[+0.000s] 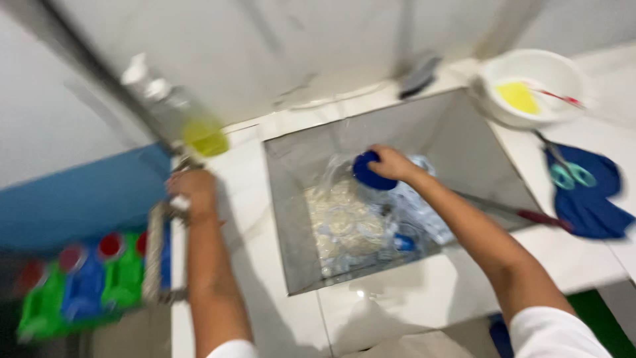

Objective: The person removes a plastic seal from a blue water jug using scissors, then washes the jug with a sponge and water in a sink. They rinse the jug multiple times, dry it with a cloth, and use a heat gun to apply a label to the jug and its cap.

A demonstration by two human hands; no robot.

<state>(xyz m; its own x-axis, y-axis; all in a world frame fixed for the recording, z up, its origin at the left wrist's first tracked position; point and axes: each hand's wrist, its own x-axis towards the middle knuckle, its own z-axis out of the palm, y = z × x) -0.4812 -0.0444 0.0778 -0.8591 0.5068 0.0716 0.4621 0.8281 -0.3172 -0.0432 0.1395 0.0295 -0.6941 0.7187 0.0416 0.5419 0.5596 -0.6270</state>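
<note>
My right hand (392,163) reaches into a deep metal sink (464,142) and grips a dark blue round object (368,174) above a heap of clear plastic and white material lying in the sink bottom. My left hand (193,191) is closed on a metal fixture (159,245) at the left edge of the white tiled counter (245,199). The picture is blurred by motion.
A clear bottle with yellow-green liquid (193,126) stands at the back left. A white bowl holding a yellow sponge (530,89) sits at the back right, with scissors on a blue cloth (586,189) beside it. A red-handled tool (530,215) lies across the sink's right rim. Green and blue packs (86,285) lie lower left.
</note>
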